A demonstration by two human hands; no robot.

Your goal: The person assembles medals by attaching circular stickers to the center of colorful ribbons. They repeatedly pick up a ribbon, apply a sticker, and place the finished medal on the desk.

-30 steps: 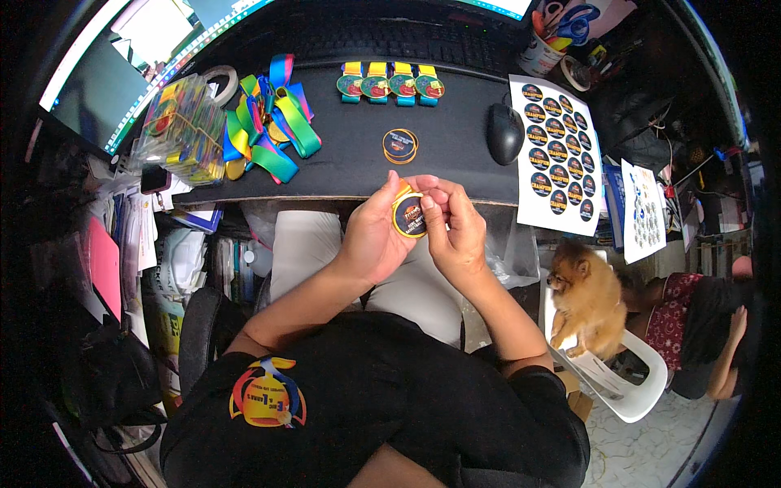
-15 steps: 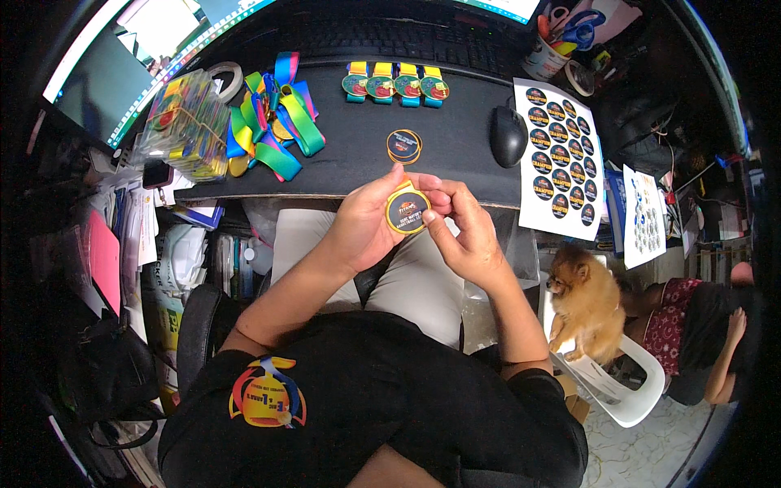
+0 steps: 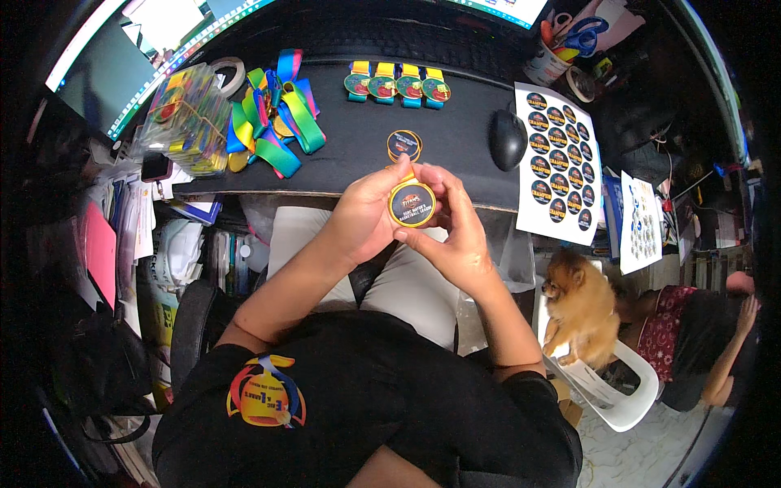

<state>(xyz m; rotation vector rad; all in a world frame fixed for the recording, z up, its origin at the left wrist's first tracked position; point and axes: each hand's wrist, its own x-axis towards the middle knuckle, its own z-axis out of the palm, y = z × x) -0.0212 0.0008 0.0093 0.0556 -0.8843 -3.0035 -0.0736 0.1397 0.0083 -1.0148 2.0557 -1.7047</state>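
A round, gold-rimmed medal [image 3: 412, 203] with a dark glossy face is pinched between the fingers of the left hand [image 3: 370, 213] and right hand [image 3: 455, 232], above the lap, near the black desk [image 3: 358, 146] edge.

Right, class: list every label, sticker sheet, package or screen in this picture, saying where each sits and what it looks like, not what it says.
Round sticker: dark with a gold rim, on the medal held between left hand and right hand.
Large sticker sheet: white, rows of dark circles, desk's right end.
Small sticker sheet: white, farther right.
Clear package: colourful contents, desk's left.
Screen: dim, glowing edge, upper left.
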